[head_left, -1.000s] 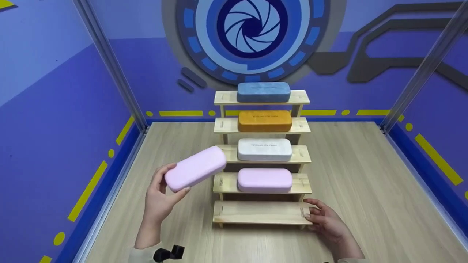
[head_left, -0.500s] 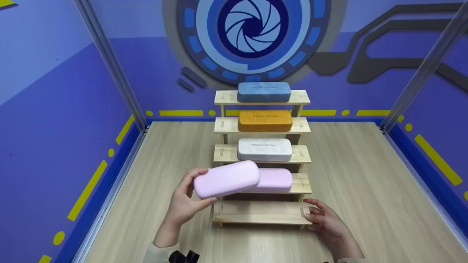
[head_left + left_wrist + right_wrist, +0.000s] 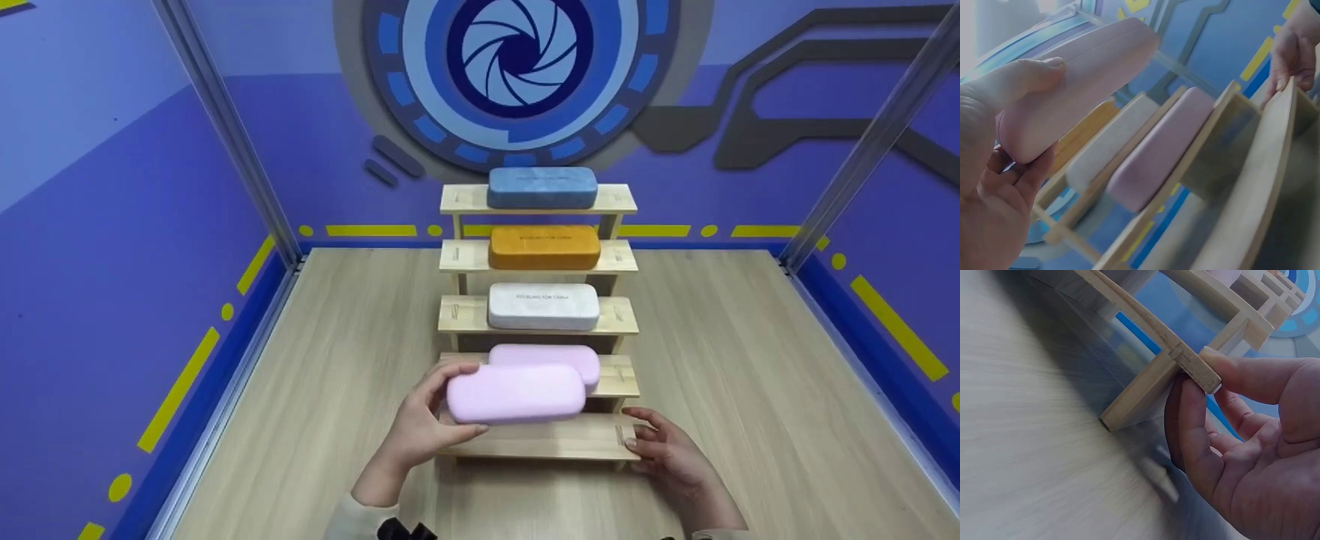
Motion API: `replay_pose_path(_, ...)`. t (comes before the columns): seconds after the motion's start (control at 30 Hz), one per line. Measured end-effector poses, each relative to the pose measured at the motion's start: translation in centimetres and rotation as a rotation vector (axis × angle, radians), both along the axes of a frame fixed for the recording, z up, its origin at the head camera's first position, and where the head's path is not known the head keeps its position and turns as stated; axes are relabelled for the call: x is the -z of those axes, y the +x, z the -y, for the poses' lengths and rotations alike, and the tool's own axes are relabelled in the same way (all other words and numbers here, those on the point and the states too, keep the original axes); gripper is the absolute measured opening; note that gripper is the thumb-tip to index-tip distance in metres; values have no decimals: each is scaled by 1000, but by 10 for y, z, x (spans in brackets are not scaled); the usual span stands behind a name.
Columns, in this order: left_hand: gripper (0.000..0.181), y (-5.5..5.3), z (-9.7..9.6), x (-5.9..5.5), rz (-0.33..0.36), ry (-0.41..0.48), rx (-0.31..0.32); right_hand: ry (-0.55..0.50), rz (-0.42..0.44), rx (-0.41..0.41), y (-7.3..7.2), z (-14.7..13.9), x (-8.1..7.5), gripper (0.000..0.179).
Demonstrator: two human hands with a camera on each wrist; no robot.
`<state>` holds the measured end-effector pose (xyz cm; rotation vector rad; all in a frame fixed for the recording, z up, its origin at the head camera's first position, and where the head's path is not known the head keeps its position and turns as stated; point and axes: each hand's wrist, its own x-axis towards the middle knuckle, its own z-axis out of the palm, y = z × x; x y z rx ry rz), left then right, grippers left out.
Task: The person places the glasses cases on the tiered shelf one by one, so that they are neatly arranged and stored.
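My left hand (image 3: pixel 421 426) holds a pale pink glasses case (image 3: pixel 517 394) by its left end, thumb on one side and fingers on the other. The case hangs nearly level above the lowest step of a stepped wooden display rack (image 3: pixel 547 448). Behind it, partly covered in the head view, a second pink glasses case (image 3: pixel 544 354) lies on the step above. In the right wrist view, my right hand (image 3: pixel 1258 433) pinches the right end of the lowest step, thumb on top and a finger underneath.
Higher steps carry a white case (image 3: pixel 544 307), an orange case (image 3: pixel 544 248) and a blue case (image 3: pixel 542 188), one per step. The rack stands on a wood-grain table (image 3: pixel 360 300) between blue-purple printed panels (image 3: pixel 150 225) with metal corner posts.
My left hand has carried the pink glasses case rightward and down, from left of the rack to over its lower steps, turning it nearly level. The right hand stays put.
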<state>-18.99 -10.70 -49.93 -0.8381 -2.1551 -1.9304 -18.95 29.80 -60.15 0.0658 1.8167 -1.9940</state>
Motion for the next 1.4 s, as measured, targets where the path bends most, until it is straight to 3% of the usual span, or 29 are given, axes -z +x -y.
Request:
replay_pose_path(0.3, 71, 0, -23, 24, 12, -13, 80, -49, -14, -16, 1, 0, 0, 62)
replay_pose_path(0.63, 69, -2, -36, 50, 96, -33, 127, -76, -11, -36, 1, -2, 2, 56)
replay_pose_path(0.87, 70, -4, -40, 65, 102, -61, 116, -54, -5, -10, 0, -1, 2, 63)
replay_pose_path(1.13, 70, -7, -42, 79, 19, -168, 29, -62, 0, -7, 2, -1, 1, 57)
replay_pose_path(1.4, 70, -11, -41, 86, 49, -223, 6, -50, -17, -38, 0, -3, 1, 62)
